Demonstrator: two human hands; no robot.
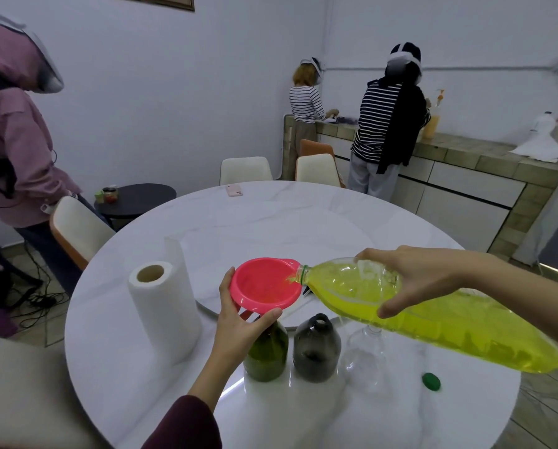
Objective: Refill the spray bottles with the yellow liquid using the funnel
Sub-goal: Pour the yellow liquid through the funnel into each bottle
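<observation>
Marble table — left fingers around funnel, right fingers around bottle.

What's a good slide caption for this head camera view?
Right hand pours yellow liquid bottle into pink funnel, steadied by left hand.

The funnel spout and the green bottle neck are hidden under the left grip. The clear bottle mouth sits behind the yellow-liquid bottle, below the right grip. That bottle's base is cut off by the right arm.
</observation>
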